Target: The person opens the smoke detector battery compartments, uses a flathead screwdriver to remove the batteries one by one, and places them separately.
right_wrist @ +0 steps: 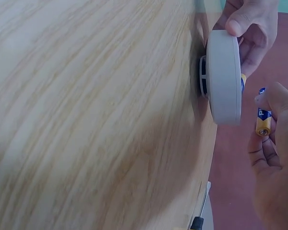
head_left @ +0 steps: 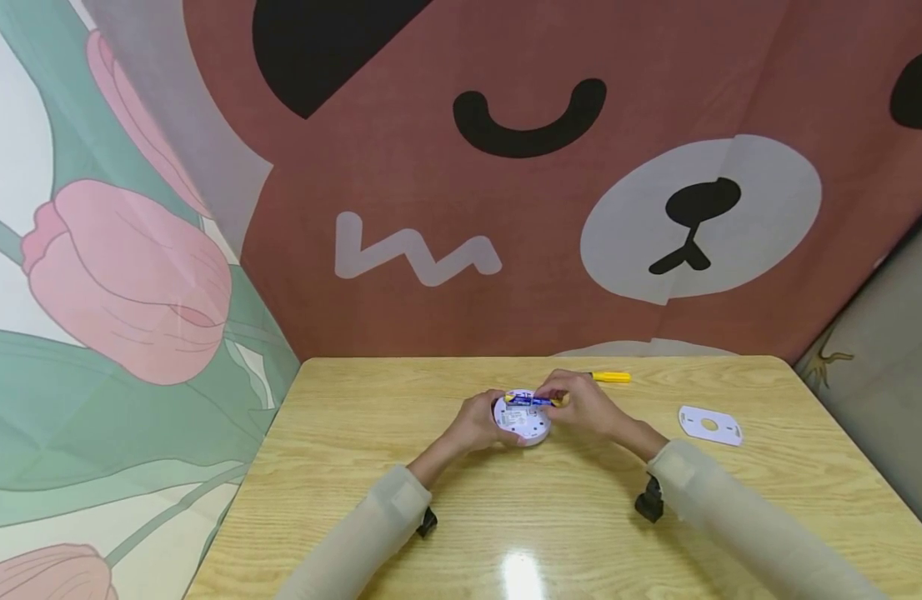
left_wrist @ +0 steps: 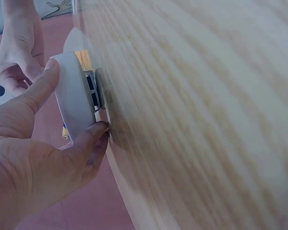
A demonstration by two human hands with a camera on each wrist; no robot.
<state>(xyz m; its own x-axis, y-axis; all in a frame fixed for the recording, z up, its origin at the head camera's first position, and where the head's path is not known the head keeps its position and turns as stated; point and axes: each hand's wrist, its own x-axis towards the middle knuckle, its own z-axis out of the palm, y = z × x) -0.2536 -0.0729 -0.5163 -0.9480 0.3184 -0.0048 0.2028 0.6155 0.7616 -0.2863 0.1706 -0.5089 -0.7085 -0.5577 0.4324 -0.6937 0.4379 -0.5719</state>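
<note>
My left hand [head_left: 479, 422] grips a round white smoke alarm [head_left: 519, 427] by its left side, fingers and thumb round the rim, its labelled back facing up. A blue and yellow battery [head_left: 523, 401] lies along the far part of that back. In the right wrist view, a second battery [right_wrist: 263, 122] is pinched between the thumb and fingers of my right hand [right_wrist: 281, 139], held off the alarm's back. The alarm's slotted front [left_wrist: 92, 91] faces the tabletop, close over it. Part of the first battery [right_wrist: 243, 82] shows past the alarm's edge.
Behind my right hand lies a yellow-handled screwdriver [head_left: 611, 377], its shaft mostly hidden in the head view. A white mounting plate [head_left: 725, 428] with a central hole rests to the right on the wooden table [head_left: 769, 500]. A patterned cloth [head_left: 401, 317] hangs behind the table.
</note>
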